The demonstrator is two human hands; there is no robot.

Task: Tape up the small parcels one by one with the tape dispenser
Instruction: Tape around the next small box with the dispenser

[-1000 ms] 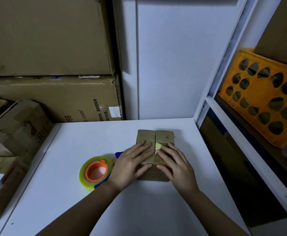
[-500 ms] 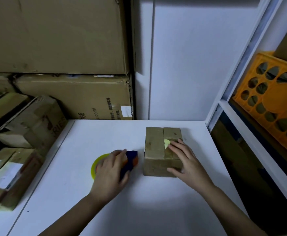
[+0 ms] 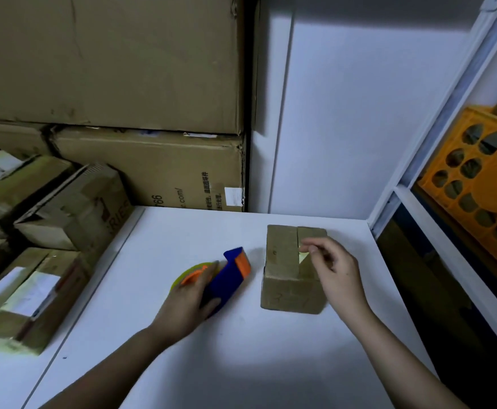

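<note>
The fingers (image 3: 203, 280) of the left hand (image 3: 186, 302) are curled round the tape dispenser (image 3: 226, 278) and grip its blue body from the left side. The fingers (image 3: 315, 246) of the right hand (image 3: 334, 271) are bent, and the thumb and first finger seem to pinch a small yellow-green tape end (image 3: 303, 255) on top of the small parcel (image 3: 291, 270).

The parcel stands on the white table (image 3: 241, 364), toward the far right part, near the right edge but not touching it. Between the parcel and the dispenser there is a narrow strip of bare table. The near half of the table is open white surface, crossed only by the two forearms. At the far edge the table meets a white wall (image 3: 344, 128), and to the right a white shelf frame (image 3: 418, 202) stands close.

One parcel and one dispenser are on the table. Two large cartons (image 3: 108, 54) are stacked behind the far left corner. At least four smaller cardboard boxes (image 3: 73, 208) lie piled beside the left edge. One orange crate (image 3: 483, 178) sits on the shelf at the right.

The parcel is brown cardboard; its two top flaps meet in a seam that runs away from the person. The dispenser is blue with orange parts, and its tape roll is yellow-green.
</note>
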